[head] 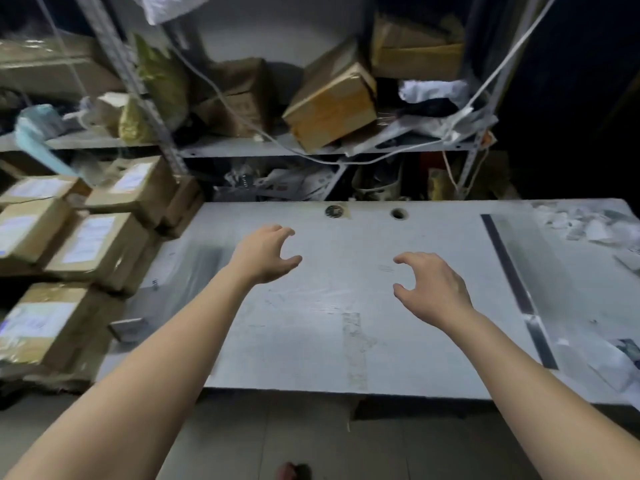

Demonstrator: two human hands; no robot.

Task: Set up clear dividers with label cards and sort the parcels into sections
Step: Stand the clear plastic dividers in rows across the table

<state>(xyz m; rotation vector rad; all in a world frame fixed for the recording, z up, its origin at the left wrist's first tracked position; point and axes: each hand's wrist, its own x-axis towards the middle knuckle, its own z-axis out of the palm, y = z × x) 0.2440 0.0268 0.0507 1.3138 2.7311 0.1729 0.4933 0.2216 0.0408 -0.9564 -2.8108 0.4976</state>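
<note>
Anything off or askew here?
The brown box on the back shelf sits tilted, its lower corner at the shelf's front edge. Loose paper scraps litter the far right corner of the table.

The desk's (346, 344) wide middle gives a hand open room. Stacked parcels (93, 237) wall the desk's left edge. A dark strip (512, 282) and paper scraps (585, 223) crowd its right side. Behind the desk, a crammed shelf (242, 148) and hanging cables (221, 98) bar the way.
</note>
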